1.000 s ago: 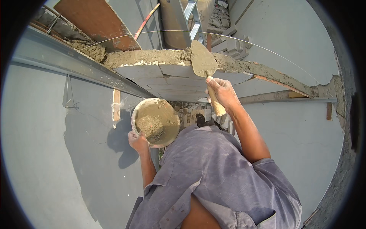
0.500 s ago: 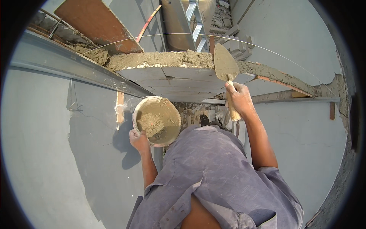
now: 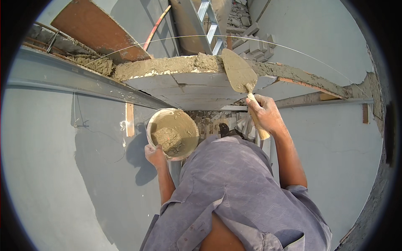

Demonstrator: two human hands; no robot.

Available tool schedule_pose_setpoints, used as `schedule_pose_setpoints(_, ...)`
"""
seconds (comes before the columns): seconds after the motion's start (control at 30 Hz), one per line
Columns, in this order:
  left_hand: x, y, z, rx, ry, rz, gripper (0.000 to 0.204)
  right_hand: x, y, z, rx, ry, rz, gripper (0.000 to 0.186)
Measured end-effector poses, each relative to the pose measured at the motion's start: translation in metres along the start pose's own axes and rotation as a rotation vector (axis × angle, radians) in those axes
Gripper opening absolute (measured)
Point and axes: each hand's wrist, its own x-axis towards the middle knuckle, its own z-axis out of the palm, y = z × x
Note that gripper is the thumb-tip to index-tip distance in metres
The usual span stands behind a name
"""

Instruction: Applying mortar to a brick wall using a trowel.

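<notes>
The trowel (image 3: 240, 72) has slid right over the wall (image 3: 197, 79), upper centre, tip now slanting left, baring mortar (image 3: 208, 62) that looks rough; right hand (image 3: 269, 116) closed round its handle (image 3: 261, 130), left hand (image 3: 156, 157) gripping the bucket (image 3: 189, 125), left of centre.

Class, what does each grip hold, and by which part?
Left grip: the bucket, by its rim. Right grip: the trowel, by its handle near the blade.

Sunlit grey walls (image 3: 331, 138); metal ladder (image 3: 212, 30), rubble (image 3: 240, 16) beyond.
</notes>
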Motion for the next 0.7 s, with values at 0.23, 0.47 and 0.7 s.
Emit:
schedule_pose_setpoints(0.23,0.012,-0.067,-0.014,0.027,-0.007,-0.101,0.011,-0.008,0.009,0.035,-0.048,-0.353,-0.163,0.032)
schedule_pose_setpoints(0.47,-0.013,-0.157,-0.035,0.034,0.139,-0.325,0.024,0.049,-0.007,0.045,0.360,-0.236,0.001,0.036)
schedule_pose_setpoints(0.7,-0.051,-0.161,-0.069,0.330,0.120,-0.467,0.030,0.035,0.056,-0.042,0.464,0.066,0.178,0.033)
